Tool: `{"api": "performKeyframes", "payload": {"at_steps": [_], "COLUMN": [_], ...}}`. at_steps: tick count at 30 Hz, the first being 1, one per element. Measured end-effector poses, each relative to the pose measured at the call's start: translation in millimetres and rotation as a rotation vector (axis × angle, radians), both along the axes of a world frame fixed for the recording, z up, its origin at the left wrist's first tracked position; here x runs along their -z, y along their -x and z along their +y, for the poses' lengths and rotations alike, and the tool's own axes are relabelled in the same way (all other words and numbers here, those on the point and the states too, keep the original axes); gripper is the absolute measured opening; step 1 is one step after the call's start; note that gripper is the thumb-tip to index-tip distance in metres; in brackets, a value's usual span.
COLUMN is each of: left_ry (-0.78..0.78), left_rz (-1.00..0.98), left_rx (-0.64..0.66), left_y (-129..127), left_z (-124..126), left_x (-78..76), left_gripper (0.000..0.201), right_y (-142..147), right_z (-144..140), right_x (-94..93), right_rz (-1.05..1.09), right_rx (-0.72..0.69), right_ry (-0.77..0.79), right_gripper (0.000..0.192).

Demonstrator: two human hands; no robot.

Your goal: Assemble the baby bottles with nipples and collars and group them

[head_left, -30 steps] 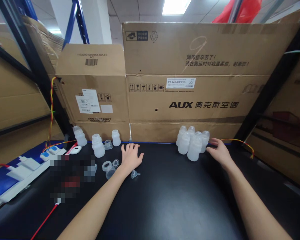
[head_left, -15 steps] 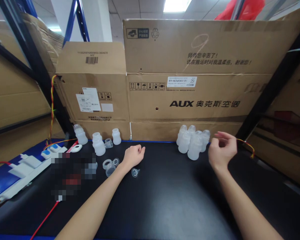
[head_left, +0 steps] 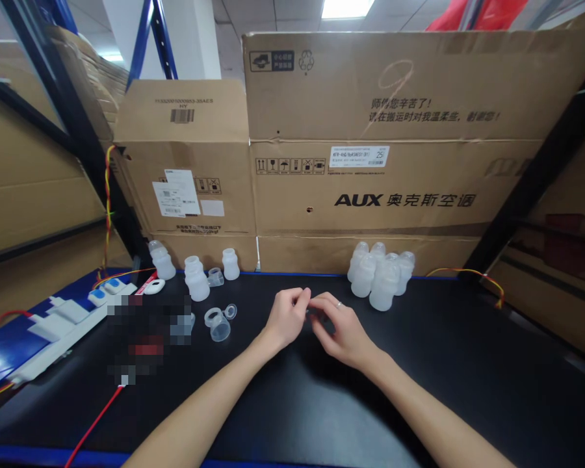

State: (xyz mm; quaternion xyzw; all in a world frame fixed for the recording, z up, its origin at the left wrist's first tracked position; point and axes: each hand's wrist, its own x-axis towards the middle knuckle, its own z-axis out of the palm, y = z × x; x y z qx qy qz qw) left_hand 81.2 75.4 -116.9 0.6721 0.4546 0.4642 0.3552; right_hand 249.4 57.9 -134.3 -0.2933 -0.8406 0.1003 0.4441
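My left hand (head_left: 287, 318) is closed over the middle of the black tabletop, its fingertips pinched round something small that I cannot make out. Against it, my right hand (head_left: 344, 331) curls in, thumb and fingers meeting the left fingertips; what lies between them is mostly hidden. Left of my left hand lie a clear plastic collar (head_left: 213, 316), a small clear ring (head_left: 231, 311) and a clear cap (head_left: 220, 329). Behind these stand open milky bottles (head_left: 196, 281) (head_left: 231, 264), with another clear cap (head_left: 216, 277) lying between them.
Several capped milky bottles (head_left: 384, 286) stand grouped at the back right. Another capped bottle (head_left: 162, 261) stands at the back left. A white power strip (head_left: 68, 338) with plugs runs along the left, near a pixelated patch and a red cable (head_left: 95, 426). Cardboard (head_left: 292, 221) walls the back.
My right hand has come left from beside the bottle group to meet my left hand. My left hand has shifted slightly right and nearer. The small clear funnel-shaped piece beside my left wrist no longer shows.
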Motion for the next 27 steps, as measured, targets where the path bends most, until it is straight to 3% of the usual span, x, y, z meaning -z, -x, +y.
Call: {"api": "performKeyframes", "payload": {"at_steps": [7, 15, 23, 27], "left_ry": [0.273, 0.272, 0.382, 0.411], "left_rz": [-0.299, -0.341, -0.265, -0.354], "left_rx": [0.112, 0.152, 0.226, 0.25], "left_y": [-8.1, -8.6, -3.8, 2.8], "left_z": [0.3, 3.7, 9.6, 11.3], "left_x": [7.3, 17.5, 19.6, 15.1], "left_gripper": [0.053, 0.058, 0.068, 0.059], "right_y": [1.3, 1.9, 4.5, -0.7], "right_z": [5.3, 5.7, 5.1, 7.9], "right_x": [17.6, 19.5, 13.9, 9.2], "right_rz": [0.046, 0.034, 0.167, 0.218], "right_rx": [-0.026, -0.05, 0.105, 0.143], "right_ry": [0.085, 0.129, 0.145, 0.175], "right_gripper": [0.029, 0.028, 0.014, 0.011]}}
